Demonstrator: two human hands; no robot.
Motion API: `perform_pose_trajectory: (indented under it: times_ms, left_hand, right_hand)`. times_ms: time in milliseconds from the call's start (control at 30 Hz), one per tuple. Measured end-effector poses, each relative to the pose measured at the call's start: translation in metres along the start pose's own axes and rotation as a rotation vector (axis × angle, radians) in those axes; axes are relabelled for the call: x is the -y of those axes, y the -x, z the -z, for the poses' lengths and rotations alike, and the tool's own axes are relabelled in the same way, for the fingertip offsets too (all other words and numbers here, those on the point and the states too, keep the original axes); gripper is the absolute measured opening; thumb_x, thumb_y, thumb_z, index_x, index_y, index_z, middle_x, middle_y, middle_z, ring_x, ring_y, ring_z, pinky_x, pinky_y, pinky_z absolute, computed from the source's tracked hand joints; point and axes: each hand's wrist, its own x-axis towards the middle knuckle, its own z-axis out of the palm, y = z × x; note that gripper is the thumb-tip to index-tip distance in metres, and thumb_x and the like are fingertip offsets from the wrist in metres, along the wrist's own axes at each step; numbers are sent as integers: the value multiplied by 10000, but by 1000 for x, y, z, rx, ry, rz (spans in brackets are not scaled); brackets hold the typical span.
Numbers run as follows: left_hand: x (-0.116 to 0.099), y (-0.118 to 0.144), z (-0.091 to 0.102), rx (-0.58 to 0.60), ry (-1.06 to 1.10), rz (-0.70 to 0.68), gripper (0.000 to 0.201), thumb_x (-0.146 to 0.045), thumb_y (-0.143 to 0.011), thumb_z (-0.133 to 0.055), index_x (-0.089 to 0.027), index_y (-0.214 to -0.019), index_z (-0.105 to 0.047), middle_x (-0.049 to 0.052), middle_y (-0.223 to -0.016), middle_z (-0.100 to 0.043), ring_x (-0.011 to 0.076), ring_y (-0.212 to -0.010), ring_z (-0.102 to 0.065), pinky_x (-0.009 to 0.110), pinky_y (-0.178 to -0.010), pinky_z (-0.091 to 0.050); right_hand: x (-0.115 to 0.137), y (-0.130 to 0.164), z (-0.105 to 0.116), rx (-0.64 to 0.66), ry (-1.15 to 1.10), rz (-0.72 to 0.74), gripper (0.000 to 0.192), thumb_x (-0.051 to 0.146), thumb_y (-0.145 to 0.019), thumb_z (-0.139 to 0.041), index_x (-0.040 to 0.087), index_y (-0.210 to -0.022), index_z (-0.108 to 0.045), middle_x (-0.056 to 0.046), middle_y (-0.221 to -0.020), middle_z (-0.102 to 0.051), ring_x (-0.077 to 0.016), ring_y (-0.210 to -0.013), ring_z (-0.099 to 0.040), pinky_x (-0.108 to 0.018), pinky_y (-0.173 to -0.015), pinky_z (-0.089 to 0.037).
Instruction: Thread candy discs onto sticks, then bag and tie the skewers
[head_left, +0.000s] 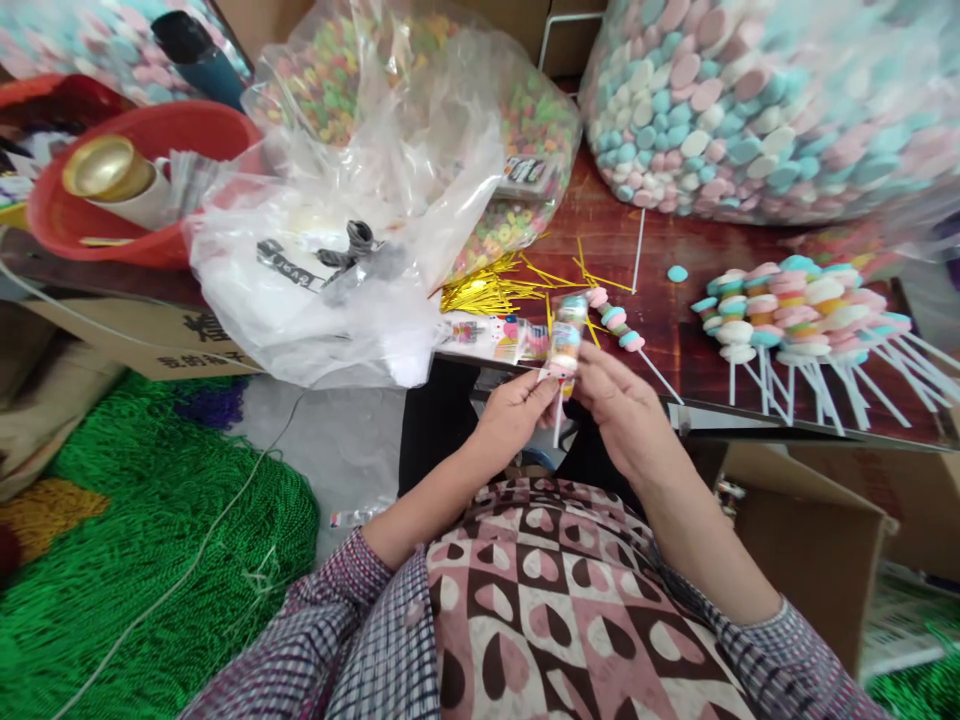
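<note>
Between my hands, at the table's front edge, is a marshmallow skewer [566,335] in a clear printed wrapper, its white stick pointing down. My left hand [517,410] pinches the wrapper's lower end around the stick. The fingers of my right hand [619,400] are closed at the skewer's right side; what lies between those fingertips is hidden. An unwrapped marshmallow skewer [616,320] lies just beyond my right hand. Gold twist ties [491,288] are heaped behind my left hand, near a stack of printed wrappers [480,335].
Many marshmallow skewers [795,310] are piled on the right of the table [600,190]. Large bags of marshmallows [765,120] and colourful rings [525,130] stand behind. To the left are a crumpled plastic bag [337,320] and a red basin [45,210]. An open cardboard box [810,550] sits below right.
</note>
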Motion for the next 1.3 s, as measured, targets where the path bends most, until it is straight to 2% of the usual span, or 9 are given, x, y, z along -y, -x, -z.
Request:
perform_pose_trajectory:
  times_ms: [133, 233, 300, 400, 567, 733, 900, 1133, 1300]
  left_hand:
    - [2, -2, 3, 40, -119, 118, 268, -390, -882, -523, -166, -744, -572, -3, -649, -613, 103, -576, -562, 219, -582, -439]
    - [-2, 1, 10, 62, -196, 155, 289, -402, -895, -515, -165, -748, -592, 0, -655, -618, 101, -596, -558, 216, -603, -444]
    - [-5, 2, 14, -55, -163, 65, 338, -470, -911, -511, -170, -784, -601, -1, -680, -617, 98, -631, -558, 218, -651, -458]
    - [-10, 0, 14, -174, 71, -43, 336, -509, -868, -604, -185, -955, -609, 9, -823, -655, 110, -734, -601, 236, -723, -495]
    - [-14, -8, 4, -24, 578, -23, 319, -445, -792, -726, -168, -880, -595, 0, -786, -637, 104, -646, -581, 254, -630, -504]
    - [-17, -12, 6, -240, 694, -64, 211, -322, -805, -732, -161, -854, -604, -9, -806, -657, 84, -725, -617, 232, -741, -509]
    - [-20, -13, 7, -279, 719, -21, 255, -307, -768, -771, -178, -903, -597, -19, -844, -674, 92, -763, -645, 244, -758, -526]
    - [-17, -11, 4, -236, 706, -45, 322, -321, -709, -819, -178, -880, -587, -35, -781, -642, 76, -687, -609, 223, -684, -520]
    - [-14, -9, 2, -227, 724, 0, 375, -367, -671, -846, -163, -853, -589, -26, -760, -646, 82, -669, -603, 224, -658, -507]
  right_hand:
    - [-19, 4, 5, 5, 124, -65, 360, 402, -816, -751, 242, -1137, -731, 6, -849, -731, -134, -647, -620, -259, -587, -527]
    - [-27, 4, 11, -63, 235, 13, 387, 365, -823, -745, 252, -1192, -719, 3, -945, -746, -151, -803, -659, -282, -744, -546]
    - [-27, 6, 13, -85, 292, 46, 374, 362, -846, -723, 257, -1205, -718, 0, -948, -748, -161, -832, -664, -310, -797, -546]
    - [-20, 9, 10, -56, 258, 41, 324, 381, -861, -711, 261, -1160, -740, 0, -884, -742, -154, -741, -652, -318, -732, -563]
    - [-9, 15, 3, 8, 115, -6, 280, 367, -846, -733, 263, -1105, -751, 2, -886, -734, -119, -669, -620, -271, -626, -563]
    - [-7, 22, 13, -58, 170, -30, 205, 335, -846, -726, 227, -1018, -750, 6, -763, -707, -108, -630, -625, -247, -628, -544]
    - [-10, 24, 17, -120, 411, 138, 278, 319, -835, -716, 249, -1105, -716, -28, -984, -738, -165, -830, -679, -311, -741, -561]
    - [-9, 24, 16, -112, 798, 319, 237, 275, -869, -652, 256, -1096, -720, -13, -862, -738, -170, -693, -649, -322, -693, -539]
    - [-6, 26, 14, -167, 901, 448, 128, 274, -892, -625, 278, -926, -748, -19, -802, -729, -191, -717, -662, -323, -690, -527]
